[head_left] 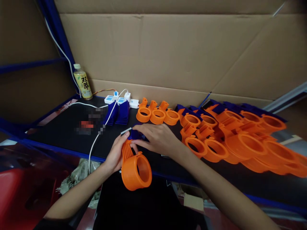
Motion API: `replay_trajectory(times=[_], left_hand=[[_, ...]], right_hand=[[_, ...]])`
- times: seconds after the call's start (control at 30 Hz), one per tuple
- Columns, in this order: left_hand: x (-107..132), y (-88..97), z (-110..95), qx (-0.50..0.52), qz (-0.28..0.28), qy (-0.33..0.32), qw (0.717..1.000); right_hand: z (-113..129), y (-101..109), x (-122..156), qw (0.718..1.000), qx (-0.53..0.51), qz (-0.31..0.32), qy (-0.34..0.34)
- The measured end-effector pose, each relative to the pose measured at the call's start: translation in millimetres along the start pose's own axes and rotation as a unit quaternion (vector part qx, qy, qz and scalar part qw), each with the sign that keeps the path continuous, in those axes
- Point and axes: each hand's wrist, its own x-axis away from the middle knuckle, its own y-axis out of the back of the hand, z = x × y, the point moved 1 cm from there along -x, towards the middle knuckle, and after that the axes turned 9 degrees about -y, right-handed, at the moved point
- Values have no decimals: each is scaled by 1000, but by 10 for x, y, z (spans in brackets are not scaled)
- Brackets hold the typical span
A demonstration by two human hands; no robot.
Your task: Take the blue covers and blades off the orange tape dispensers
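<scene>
Black table (59, 132) is running behind orange holder (130, 179), near centre. Left hand (116, 152), half curled, is gripping its handle (127, 150); right hand (157, 137) pinching its blue flap (136, 134). Toothed strip (126, 131) sitting at left thumb (125, 135); slipping could cut it.

Passage above black tabletop (110, 138), white cable (91, 147) (slanting) at left, orange holders (232, 142) crowding right
</scene>
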Motion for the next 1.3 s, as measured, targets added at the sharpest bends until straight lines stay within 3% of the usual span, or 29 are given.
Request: replay_trajectory(times=[0.17,0.33,0.5,0.77,0.93,1.13,1.3], left_hand=[[-16,3,27,-67,22,-23,997],[-5,-28,29,-98,52,-41,993],[-3,-70,27,-81,22,-76,994],[-42,-39,93,-113,31,-75,990],[-31,-47,86,-99,20,-99,990],[-35,-12,111,-120,12,-82,989],[-19,-34,107,-119,-1,-101,988]], right_hand=[[-16,-243,93,999,32,-43,3],[-48,-384,139,994,73,-62,50],[-54,-391,120,987,102,-84,90],[-119,-398,113,992,90,-46,73],[-130,-413,84,988,86,-80,104],[-128,-373,82,987,98,-61,111],[-133,-348,97,984,108,-81,121]])
